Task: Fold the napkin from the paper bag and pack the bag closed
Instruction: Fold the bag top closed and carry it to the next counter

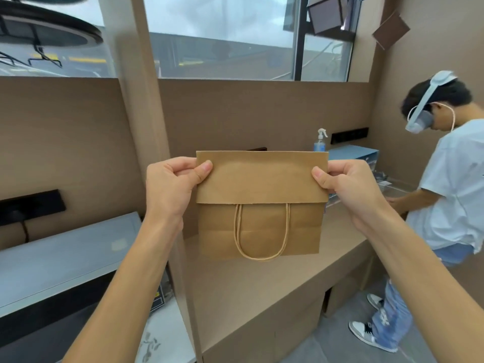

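I hold a brown paper bag [259, 226] up in the air in front of me, above a cardboard-coloured counter. Its top is folded down toward me as a wide flap, and a twisted paper handle [262, 231] hangs out from under the flap. My left hand [172, 187] pinches the flap's left edge, thumb on the front. My right hand [345, 187] pinches the right edge the same way. No napkin is visible.
The brown counter [248, 289] lies below the bag. A grey worktop [60, 258] is at the left. A spray bottle [320, 141] and a blue box [353, 155] stand behind the bag. A person in a headset [450, 195] stands at the right.
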Demonstrator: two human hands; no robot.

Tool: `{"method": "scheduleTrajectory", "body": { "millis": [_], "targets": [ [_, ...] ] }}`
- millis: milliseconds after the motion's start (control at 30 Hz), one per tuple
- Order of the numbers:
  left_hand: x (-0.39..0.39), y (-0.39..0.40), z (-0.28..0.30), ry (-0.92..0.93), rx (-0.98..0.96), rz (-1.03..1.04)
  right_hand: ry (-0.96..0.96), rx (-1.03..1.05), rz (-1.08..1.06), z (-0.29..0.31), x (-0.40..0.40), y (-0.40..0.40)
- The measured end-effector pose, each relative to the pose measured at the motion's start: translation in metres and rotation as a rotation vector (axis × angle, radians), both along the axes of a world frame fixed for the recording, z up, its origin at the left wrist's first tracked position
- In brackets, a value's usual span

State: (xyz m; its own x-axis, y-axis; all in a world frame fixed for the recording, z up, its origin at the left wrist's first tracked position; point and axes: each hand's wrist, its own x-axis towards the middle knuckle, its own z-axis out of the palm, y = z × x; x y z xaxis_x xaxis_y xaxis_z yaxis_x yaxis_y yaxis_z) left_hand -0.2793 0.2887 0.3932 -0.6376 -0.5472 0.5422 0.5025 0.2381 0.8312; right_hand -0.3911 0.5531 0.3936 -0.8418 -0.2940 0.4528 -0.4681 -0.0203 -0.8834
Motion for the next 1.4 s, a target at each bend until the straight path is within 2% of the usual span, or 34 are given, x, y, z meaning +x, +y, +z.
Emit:
{"method": "scheduleTrajectory", "body": {
  "millis": [467,867,1200,1400],
  "targets": [
    [-0.154,0.011,-0.038,-0.034,0.100,0.067,-0.010,0.094,0.075,-0.021,-0.166,0.012],
    [-0.230,-0.018,-0.067,-0.123,0.118,0.144,-0.081,0.171,0.136,-0.049,-0.275,-0.030],
    [-0.309,-0.045,-0.116,-0.170,0.162,0.259,-0.115,0.184,0.370,-0.093,-0.391,-0.084],
    [-0.345,-0.051,-0.169,-0.291,0.214,0.330,-0.173,0.287,0.475,-0.144,-0.453,-0.110]
  ]
}}
